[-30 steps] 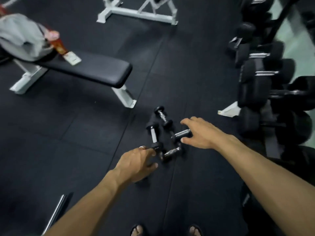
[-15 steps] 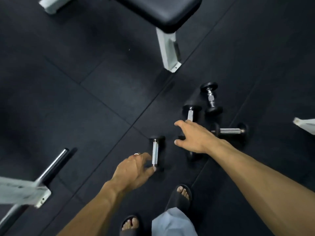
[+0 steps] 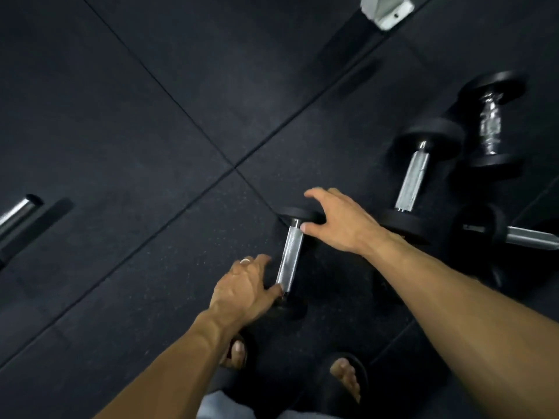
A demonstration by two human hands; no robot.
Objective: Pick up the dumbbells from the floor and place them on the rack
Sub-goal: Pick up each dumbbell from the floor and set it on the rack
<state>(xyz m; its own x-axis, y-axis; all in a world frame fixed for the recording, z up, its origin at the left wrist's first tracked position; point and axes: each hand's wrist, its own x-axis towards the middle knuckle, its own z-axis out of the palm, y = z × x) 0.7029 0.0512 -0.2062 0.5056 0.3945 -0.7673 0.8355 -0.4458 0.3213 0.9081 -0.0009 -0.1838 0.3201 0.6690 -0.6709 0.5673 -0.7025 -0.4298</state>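
**Down low: both hands closing in on the nearest dumbbell**

Right now four dumbbells are lying on the dark rubber floor (image 3: 151, 116), none of them lifted. Taking the seam crossing of the floor tiles as the clock's centre, the nearest dumbbell (image 3: 289, 259) is lying toward 5 o'clock, its metal handle running almost straight toward 12.

The left hand (image 3: 246, 290) is reaching in from 6 o'clock, a ring showing on one finger. Its fingers are lying loosely spread and nearly straight, with the thumb tip touching the near end of the handle; nothing is being gripped yet. The right hand (image 3: 338, 220) is coming in from 4 o'clock and hovering over the far black head of the same dumbbell, fingers wide and arched, thumb tip just beside the top of the handle. Whether the palm is touching the head I cannot tell.

Toward 3 o'clock, a second dumbbell (image 3: 413, 179) is lying roughly parallel to the first. Just beyond it a third dumbbell (image 3: 491, 125), with a shiny ribbed handle, is sitting close beside. A fourth dumbbell (image 3: 520, 235) is pointing off the frame at 3 o'clock, partly cut off.

At 9 o'clock a steel tube (image 3: 16, 213) is poking in. At 1 o'clock a white bench foot (image 3: 388, 10) is showing. At 6 o'clock two feet in black sandals (image 3: 348, 379) are standing.
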